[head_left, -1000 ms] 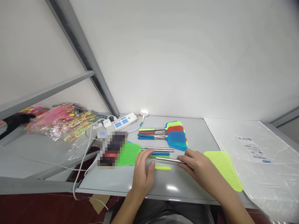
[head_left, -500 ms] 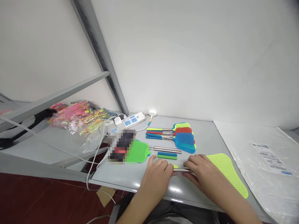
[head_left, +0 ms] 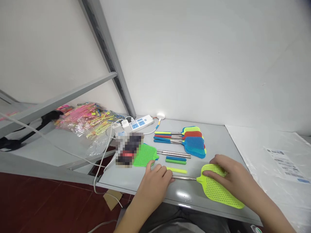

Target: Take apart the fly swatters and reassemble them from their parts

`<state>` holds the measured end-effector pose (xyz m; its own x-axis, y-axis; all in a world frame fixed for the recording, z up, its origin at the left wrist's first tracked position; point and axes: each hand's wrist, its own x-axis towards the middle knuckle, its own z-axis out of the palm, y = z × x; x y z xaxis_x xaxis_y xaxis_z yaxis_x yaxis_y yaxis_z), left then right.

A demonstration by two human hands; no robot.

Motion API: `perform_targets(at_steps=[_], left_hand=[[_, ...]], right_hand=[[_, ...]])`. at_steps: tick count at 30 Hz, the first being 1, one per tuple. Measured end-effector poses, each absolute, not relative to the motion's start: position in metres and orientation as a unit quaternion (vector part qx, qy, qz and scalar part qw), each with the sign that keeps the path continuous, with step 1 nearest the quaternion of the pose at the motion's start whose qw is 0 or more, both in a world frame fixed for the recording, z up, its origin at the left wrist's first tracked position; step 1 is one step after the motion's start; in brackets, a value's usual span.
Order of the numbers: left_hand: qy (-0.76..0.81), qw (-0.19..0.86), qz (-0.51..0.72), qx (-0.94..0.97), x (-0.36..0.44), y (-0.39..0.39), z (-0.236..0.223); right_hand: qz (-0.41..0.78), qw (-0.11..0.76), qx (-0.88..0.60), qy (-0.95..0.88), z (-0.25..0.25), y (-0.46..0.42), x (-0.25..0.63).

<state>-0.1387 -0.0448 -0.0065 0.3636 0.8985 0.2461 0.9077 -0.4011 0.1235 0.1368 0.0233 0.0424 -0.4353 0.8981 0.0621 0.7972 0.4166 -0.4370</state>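
A yellow-green fly swatter (head_left: 217,191) lies along the table front, its perforated head to the right. From its neck a metal rod (head_left: 184,177) runs left into my left hand (head_left: 157,182), whose fingers are closed around the rod's end. My right hand (head_left: 234,173) grips the head at its far edge, thumb on top of the mesh. Just beyond the rod lies a loose yellow-green handle sleeve (head_left: 177,170). Blue (head_left: 176,159) and green handle sleeves (head_left: 175,161) lie behind it. A green swatter head (head_left: 145,155) with metal rods (head_left: 173,153) sits left of these.
Several swatters with handles, including a blue swatter (head_left: 194,145), are stacked at the back. A power strip (head_left: 141,124) with white cables stands back left, near a pixelated patch (head_left: 128,150). White plastic packaging (head_left: 267,155) covers the right side. Bagged colourful items (head_left: 89,119) lie on the left shelf.
My right hand has moved right, off the rod and onto the swatter's head. The head has shifted left and turned slightly. My left hand stays on the rod, a little further left.
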Motion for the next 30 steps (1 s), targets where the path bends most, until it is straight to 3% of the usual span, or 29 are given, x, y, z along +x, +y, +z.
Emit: perform_targets(at_steps=[12, 18, 21, 25, 30], left_hand=[[-0.486, 0.0, -0.146, -0.862, -0.088, -0.042, 0.003], [-0.482, -0.045, -0.129, -0.866, -0.113, -0.042, 0.027], [-0.551, -0.099, -0.185, -0.808, -0.135, -0.045, 0.035], [-0.597, -0.275, -0.309, -0.688, -0.134, -0.046, 0.041], [-0.556, -0.46, -0.435, -0.539, -0.096, -0.044, 0.038]], right_hand=[[0.242, 0.169, -0.495, -0.817, 0.044, 0.029, 0.109], [0.033, 0.257, -0.402, -0.878, 0.041, 0.037, 0.156], [-0.035, 0.348, -0.53, -0.773, 0.053, 0.053, 0.203], [0.063, 0.385, -0.597, -0.701, 0.062, 0.062, 0.211], [0.41, 0.472, -0.465, -0.627, 0.042, 0.03, 0.112]])
